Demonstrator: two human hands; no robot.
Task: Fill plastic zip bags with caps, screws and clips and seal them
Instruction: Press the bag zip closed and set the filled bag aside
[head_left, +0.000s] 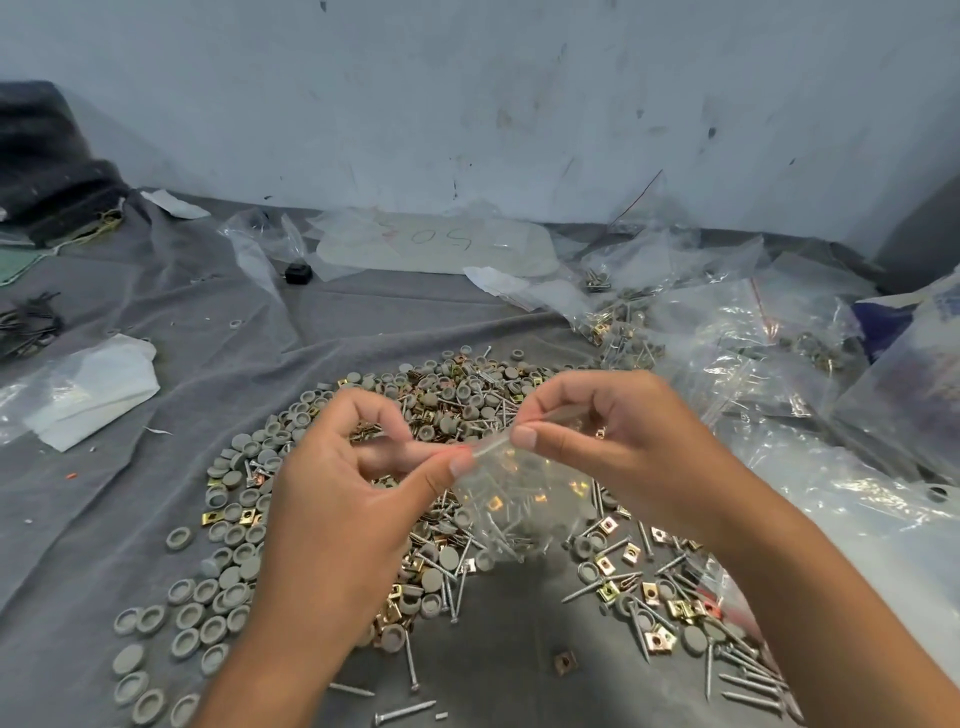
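A small clear zip bag (511, 506) hangs between my hands above the pile, with screws and gold clips showing inside it. My left hand (343, 493) pinches the bag's top strip at its left end between thumb and forefinger. My right hand (602, 441) pinches the same strip further right. Below lies a wide heap of grey round caps (208, 618), silver screws (737, 680) and gold square clips (631, 553) on a grey cloth (260, 332).
Filled and empty clear bags (727, 338) pile up at the right and back. A white folded plastic sheet (88, 395) lies at the left. A dark bundle (47, 166) sits in the far left corner. A pale wall (519, 104) closes off the back.
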